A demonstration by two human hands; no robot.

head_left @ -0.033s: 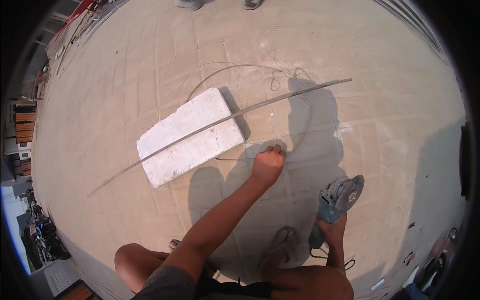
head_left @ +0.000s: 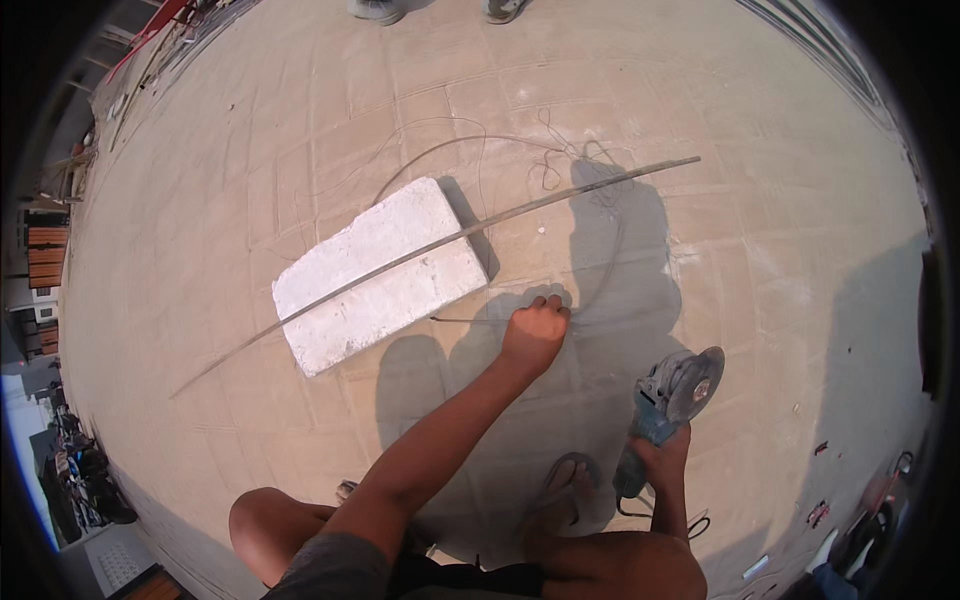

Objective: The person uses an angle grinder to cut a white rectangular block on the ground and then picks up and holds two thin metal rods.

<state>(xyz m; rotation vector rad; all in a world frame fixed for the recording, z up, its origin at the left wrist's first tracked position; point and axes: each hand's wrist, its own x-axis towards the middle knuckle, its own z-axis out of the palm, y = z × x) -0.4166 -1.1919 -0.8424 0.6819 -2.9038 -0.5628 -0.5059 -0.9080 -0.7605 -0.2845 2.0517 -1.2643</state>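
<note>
My left hand (head_left: 538,330) is closed in a fist just right of a white block (head_left: 390,280), gripping a thin curved wire (head_left: 470,321). One end of the wire sticks out toward the block; the other side bends up and round behind it in a wide loop. Across the block's top lies a long thin metal rod (head_left: 530,208), overhanging both sides. At the lower right, my right hand (head_left: 665,458) is wrapped round the body of a blue-green angle grinder (head_left: 655,415). Its disc (head_left: 697,385) points up and away from me. Whether the disc spins I cannot tell.
Fine tangled wire (head_left: 590,160) lies beyond the rod. A dark cord (head_left: 635,513) trails from the grinder near my right leg. Another person's shoes (head_left: 375,10) show at the far edge. Long bars (head_left: 825,50) lie at the far right on the paved ground.
The wire loop and the fine tangled wire have shifted slightly on the ground. The grinder's disc has turned a little. My left hand has hardly moved.
</note>
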